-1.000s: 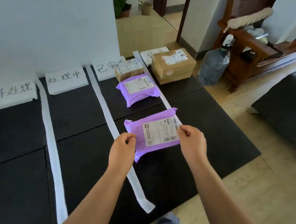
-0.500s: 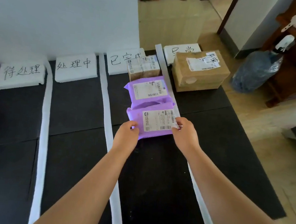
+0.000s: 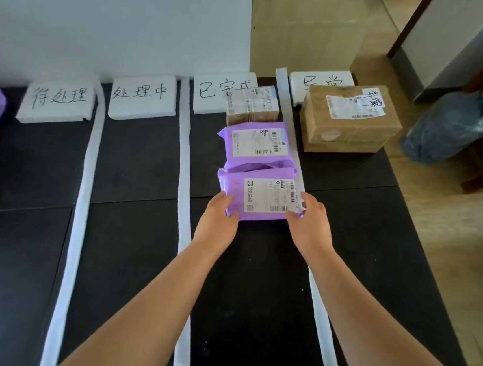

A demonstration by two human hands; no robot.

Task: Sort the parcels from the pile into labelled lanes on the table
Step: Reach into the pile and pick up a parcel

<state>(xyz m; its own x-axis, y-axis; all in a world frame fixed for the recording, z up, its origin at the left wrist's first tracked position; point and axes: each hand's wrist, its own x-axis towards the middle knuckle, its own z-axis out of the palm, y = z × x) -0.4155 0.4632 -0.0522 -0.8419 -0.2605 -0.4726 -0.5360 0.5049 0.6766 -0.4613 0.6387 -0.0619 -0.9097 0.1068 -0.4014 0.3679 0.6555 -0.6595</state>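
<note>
Left grip (image 3: 219, 213) and right grip (image 3: 310, 219) both clamp the near purple parcel (image 3: 262, 198), one at each near corner; parcel is in the desk's (image 3: 135, 172) third lane from left, touching second purple parcel (image 3: 256, 140) behind; small brown box (image 3: 252, 104) beyond.

left foam sign (image 3: 56, 103): 待处理 | middle foam sign (image 3: 142, 96): 处理中 | third foam sign (image 3: 213, 91): 已完成, partly hidden | parcel labels (image 3: 271, 196): print unreadable

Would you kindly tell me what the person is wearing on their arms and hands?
Nothing is worn that shows: the left hand and right hand have no gloves, visible rings or watch. The left forearm and right forearm are uncovered to the frame's edge, no sleeve in view.
</note>
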